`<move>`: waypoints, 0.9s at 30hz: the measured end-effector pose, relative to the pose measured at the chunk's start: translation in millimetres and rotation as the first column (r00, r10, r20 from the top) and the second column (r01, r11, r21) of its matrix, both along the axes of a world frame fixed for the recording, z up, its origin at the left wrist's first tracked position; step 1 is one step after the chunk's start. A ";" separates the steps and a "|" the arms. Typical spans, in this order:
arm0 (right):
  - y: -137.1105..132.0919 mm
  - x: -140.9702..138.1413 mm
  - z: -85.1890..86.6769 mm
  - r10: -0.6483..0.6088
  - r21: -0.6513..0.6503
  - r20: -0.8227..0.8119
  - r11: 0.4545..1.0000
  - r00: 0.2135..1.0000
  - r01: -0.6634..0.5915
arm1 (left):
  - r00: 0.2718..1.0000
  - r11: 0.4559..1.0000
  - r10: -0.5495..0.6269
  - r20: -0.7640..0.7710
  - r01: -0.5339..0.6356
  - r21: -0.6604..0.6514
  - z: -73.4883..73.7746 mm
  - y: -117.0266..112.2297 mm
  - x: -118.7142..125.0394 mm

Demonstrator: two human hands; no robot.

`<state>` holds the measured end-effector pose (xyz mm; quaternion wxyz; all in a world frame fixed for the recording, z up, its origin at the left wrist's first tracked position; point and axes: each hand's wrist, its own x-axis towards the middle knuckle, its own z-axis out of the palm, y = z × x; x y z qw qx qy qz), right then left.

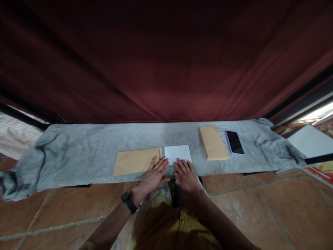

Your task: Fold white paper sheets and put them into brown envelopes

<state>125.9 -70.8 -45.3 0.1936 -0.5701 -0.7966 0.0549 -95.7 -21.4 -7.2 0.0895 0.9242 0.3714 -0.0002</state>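
Note:
A brown envelope (134, 160) lies flat on a grey cloth (78, 152). A white sheet of paper (178, 152) lies right beside its right end. My left hand (154, 175), with a black watch on the wrist, rests flat with fingers stretched out on the envelope's right end, fingertips near the white paper's lower left corner. My right hand (185, 173) lies flat with fingers spread, its fingertips on the near edge of the white paper. Neither hand holds anything.
A stack of brown envelopes (213, 142) and a dark phone (234, 142) lie on the cloth to the right. A dark red curtain (166, 59) hangs behind. A white board (310, 141) sits far right. Brown floor tiles (260, 205) lie in front.

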 end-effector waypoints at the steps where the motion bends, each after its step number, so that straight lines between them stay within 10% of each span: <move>1: -2.2 8.1 -0.8 -0.018 0.004 0.007 1.000 1.000 0.017 | 1.000 1.000 -0.004 -0.001 0.004 0.023 -0.9 0.2 -1.7; 14: -15.3 64.8 -2.7 -0.160 0.009 0.072 0.987 0.984 0.160 | 0.999 0.980 -0.007 -0.032 0.013 0.197 -1.6 -7.3 -5.2; 27: 37.7 -4.8 21.4 0.149 -0.009 -0.044 0.989 0.988 -0.149 | 0.999 0.974 0.046 -0.011 -0.043 0.222 -9.7 -34.5 27.5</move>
